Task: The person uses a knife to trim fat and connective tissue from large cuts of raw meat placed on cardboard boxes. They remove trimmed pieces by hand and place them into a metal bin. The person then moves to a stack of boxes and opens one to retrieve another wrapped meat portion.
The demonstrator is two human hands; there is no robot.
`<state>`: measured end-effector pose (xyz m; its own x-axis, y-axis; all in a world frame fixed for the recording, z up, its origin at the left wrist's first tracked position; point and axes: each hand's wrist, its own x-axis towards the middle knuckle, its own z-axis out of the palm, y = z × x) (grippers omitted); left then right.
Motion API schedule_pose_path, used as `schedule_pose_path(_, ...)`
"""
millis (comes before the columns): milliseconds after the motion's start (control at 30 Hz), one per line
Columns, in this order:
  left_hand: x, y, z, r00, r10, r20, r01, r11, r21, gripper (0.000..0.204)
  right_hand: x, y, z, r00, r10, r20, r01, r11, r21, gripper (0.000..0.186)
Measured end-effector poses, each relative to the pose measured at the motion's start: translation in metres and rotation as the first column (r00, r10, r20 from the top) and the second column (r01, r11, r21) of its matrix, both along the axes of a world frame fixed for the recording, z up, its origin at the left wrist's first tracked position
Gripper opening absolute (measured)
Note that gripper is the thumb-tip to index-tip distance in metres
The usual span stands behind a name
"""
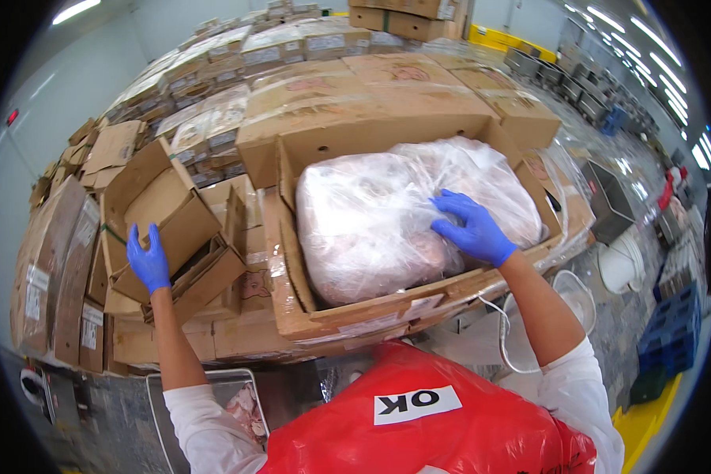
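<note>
In front of me an open cardboard box (288,312) holds a large bundle of pale pink meat wrapped in clear plastic (363,213). My right hand (475,229), in a blue glove, lies on the plastic toward the bundle's right half, fingers stretched out. On the left, my left hand (148,259), also blue-gloved, is at the near side of an emptied, tilted cardboard carton (154,189). Its fingers are spread and point upward; whether they touch the cardboard is hard to tell. Green strapping runs along that carton's side.
Stacked cardboard boxes (316,87) rise behind, with more (43,268) at far left. Below me stands a metal tub (154,395) with meat inside. White buckets (622,261), a grey metal bin (608,201) and blue pallets (671,336) stand on the right.
</note>
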<state>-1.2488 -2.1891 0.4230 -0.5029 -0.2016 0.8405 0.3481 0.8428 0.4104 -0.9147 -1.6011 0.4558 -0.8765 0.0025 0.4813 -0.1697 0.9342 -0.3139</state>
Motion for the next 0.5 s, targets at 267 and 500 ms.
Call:
schedule_pose_path(267, 0.204, 0.338, 0.093, 0.343, -0.767, 0.542, 0.933, 0.211, -0.292, 0.129, 0.001, -0.024, 0.080, 0.953, -0.139, -0.271, -0.080, 0.745, -0.662, 0.017)
schedule_pose_path(500, 0.207, 0.444, 0.104, 0.401, -0.789, 0.467, 0.856, 0.504, 0.117, 0.036, -0.010, 0.012, 0.130, 0.926, 0.236, -0.296, -0.375, 0.683, -0.628, 0.022)
